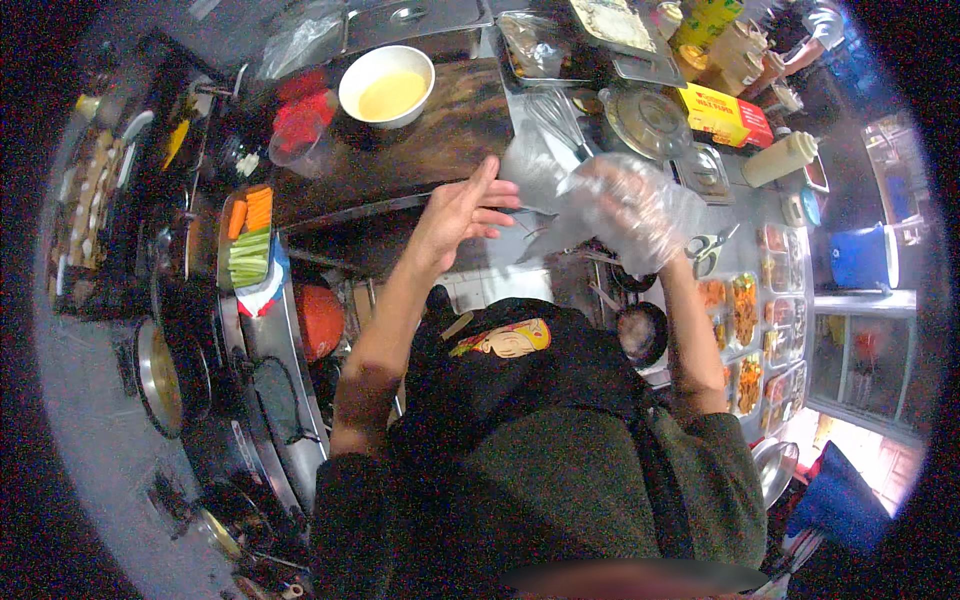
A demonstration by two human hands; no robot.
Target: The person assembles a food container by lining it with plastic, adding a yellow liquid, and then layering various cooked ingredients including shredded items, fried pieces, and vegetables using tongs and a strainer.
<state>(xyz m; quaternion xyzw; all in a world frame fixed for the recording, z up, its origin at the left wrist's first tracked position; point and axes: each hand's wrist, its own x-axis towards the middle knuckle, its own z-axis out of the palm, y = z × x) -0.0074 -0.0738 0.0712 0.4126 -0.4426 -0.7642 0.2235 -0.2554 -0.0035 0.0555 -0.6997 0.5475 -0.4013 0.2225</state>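
Apron [575, 375], black, over a dark shirt, nearest the viewer; its front bears a printed cartoon figure [513, 338] in yellow and red. Left hand [455, 222], bare, raised before the near edge of the brown work board [455, 140], its fingers apart and empty. Right hand [628, 205], beyond the board's right edge, sheathed in clear plastic [580, 217]. The plastic's loose part reaches toward the left fingertips; whether it touches them cannot be told. The right-hand grip is blurred beneath the film, and whether its fingers are together cannot be told.

At the board's left end, carrot sticks [258, 210] and celery sticks [248, 260] lie side by side in one container. Along the right-hand counter [738, 212], scissors [707, 255] with pale green handles lie near rows of clear boxes [785, 330], several holding orange-coloured food.

Farther off, a whisk [553, 110] lies just past the board's right edge, with a clear round lid [648, 122] beside it. A yellow and red carton [725, 116] carries bold printed lettering on its face; near it leans a cream-coloured squeeze bottle [780, 160]. White bowl [402, 117], holding yellow liquid [392, 95], stands at the board's far edge.
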